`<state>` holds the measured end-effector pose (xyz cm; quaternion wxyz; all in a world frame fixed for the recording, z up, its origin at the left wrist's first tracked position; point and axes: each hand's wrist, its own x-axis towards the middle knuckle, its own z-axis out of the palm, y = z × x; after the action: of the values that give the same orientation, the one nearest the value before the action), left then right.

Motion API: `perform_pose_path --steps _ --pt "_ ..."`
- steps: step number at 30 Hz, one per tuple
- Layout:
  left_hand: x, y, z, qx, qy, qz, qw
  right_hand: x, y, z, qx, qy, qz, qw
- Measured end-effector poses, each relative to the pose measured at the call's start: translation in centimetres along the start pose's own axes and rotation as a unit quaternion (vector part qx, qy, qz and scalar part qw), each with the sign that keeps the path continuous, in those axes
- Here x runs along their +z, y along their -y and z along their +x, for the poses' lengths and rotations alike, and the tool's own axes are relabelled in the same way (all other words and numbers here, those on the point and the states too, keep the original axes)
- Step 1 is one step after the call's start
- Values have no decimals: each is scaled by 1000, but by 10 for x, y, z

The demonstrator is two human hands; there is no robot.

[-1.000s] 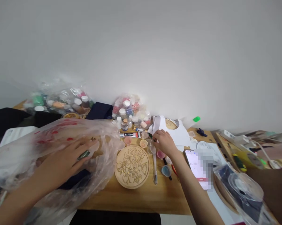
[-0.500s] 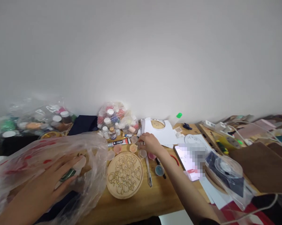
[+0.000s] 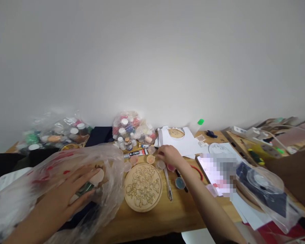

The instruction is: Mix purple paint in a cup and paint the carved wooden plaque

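My left hand point(image 3: 72, 191) is closed around a small jar with a white lid point(image 3: 97, 177) and dark green sides, at the lower left over a crumpled clear plastic bag point(image 3: 109, 176). Farther back, beyond the small cups, my right hand point(image 3: 169, 154) has its fingers bent together and pointing down; whatever is between them is hidden. Near it stand an orange cup point(image 3: 150, 159), a clear cup point(image 3: 160, 165) and a pink cup point(image 3: 171, 167). A round wooden board point(image 3: 143, 188) with a gold-lined flower pattern lies between my hands. To its right rests a white-handled pen-like tool point(image 3: 168, 183).
Behind the cups lie a B-7000 glue tube point(image 3: 135, 154), small bottles point(image 3: 128, 143) and a bag of jars point(image 3: 129, 125). White paper point(image 3: 185, 144) leans at the back. A blue cup point(image 3: 180, 183) and a phone point(image 3: 205, 169) lie on the right.
The view has swung left, so the tabletop things appear farther right. My right hand stays by the cups, its fingers drawn closer together. The jar remains in my left hand.
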<state>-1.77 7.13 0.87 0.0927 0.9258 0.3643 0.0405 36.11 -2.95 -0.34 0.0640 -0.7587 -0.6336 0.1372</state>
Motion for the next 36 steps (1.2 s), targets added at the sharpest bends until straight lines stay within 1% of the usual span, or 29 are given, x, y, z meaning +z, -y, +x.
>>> perform_pose_path --steps 3,5,7,8,10,13,17,20,23,25,27,29,30,33,36 --pt "-18 -16 -7 14 -1 -54 998 -10 9 -11 -16 -17 58 998" --pt "-28 -32 -8 43 23 -92 995 -19 22 -24 -51 -19 123 991" --pt "-35 -53 -2 82 53 -122 988 -26 38 -38 -132 -26 268 954" --pt "-38 -64 3 101 76 -133 983 -27 46 -45 -166 -27 308 936" --pt "-40 -85 18 134 97 -150 975 -28 60 -57 -207 -18 352 913" --pt "-38 -110 38 170 128 -160 964 -19 70 -68 -214 -16 367 905" --pt "-29 -129 50 208 169 -169 948 -2 64 -80 -175 -48 378 908" --pt "-22 -136 52 207 201 -168 943 9 50 -96 -124 -90 356 922" --pt "-14 -139 53 196 204 -161 946 15 29 -122 -36 -163 319 933" --pt "-9 -137 54 199 196 -159 947 17 11 -145 26 -197 301 933" --pt "-5 -135 56 205 185 -159 948 18 -6 -169 101 -244 264 928" --pt "-1 -134 60 209 175 -160 949 21 -20 -191 152 -240 223 932" --pt "-1 -135 62 213 170 -162 949 23 -25 -200 162 -224 206 939" --pt "-2 -146 72 230 166 -158 946 32 -30 -214 155 -156 167 961" --pt "-3 -165 85 263 166 -125 942 43 -24 -212 143 -99 131 976"
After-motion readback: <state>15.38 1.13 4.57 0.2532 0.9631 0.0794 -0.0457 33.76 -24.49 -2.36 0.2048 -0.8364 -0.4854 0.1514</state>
